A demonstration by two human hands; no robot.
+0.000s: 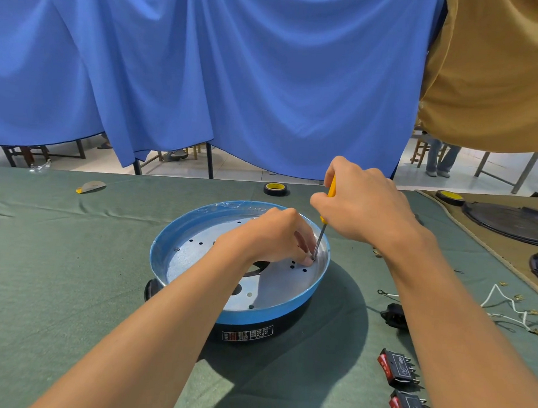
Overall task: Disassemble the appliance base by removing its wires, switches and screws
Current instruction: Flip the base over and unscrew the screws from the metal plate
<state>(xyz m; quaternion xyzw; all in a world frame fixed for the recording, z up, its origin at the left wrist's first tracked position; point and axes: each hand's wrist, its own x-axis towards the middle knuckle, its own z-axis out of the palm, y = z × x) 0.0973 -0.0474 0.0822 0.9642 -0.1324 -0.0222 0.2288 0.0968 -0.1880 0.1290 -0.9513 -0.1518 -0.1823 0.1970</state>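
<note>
The round appliance base (pixel 197 305), blue-rimmed with a black underside, sits on the green cloth; its silver inner plate (pixel 277 291) has several holes. My right hand (pixel 365 207) grips a yellow-handled screwdriver (pixel 323 227) held nearly upright, its tip on a screw (pixel 313 258) near the plate's right edge. My left hand (pixel 275 237) reaches into the base, fingertips pinched at that screw beside the tip. Two red rocker switches (pixel 397 368) (pixel 410 407), a black socket (pixel 395 313) and white wires (pixel 508 306) lie on the cloth to the right.
A roll of black-and-yellow tape (pixel 276 188) lies behind the base. A second tape roll (pixel 449 197) and black round parts (pixel 508 221) rest on a brown cloth at far right. A small card (pixel 90 187) lies far left. Blue curtain (pixel 205 79) hangs behind the table.
</note>
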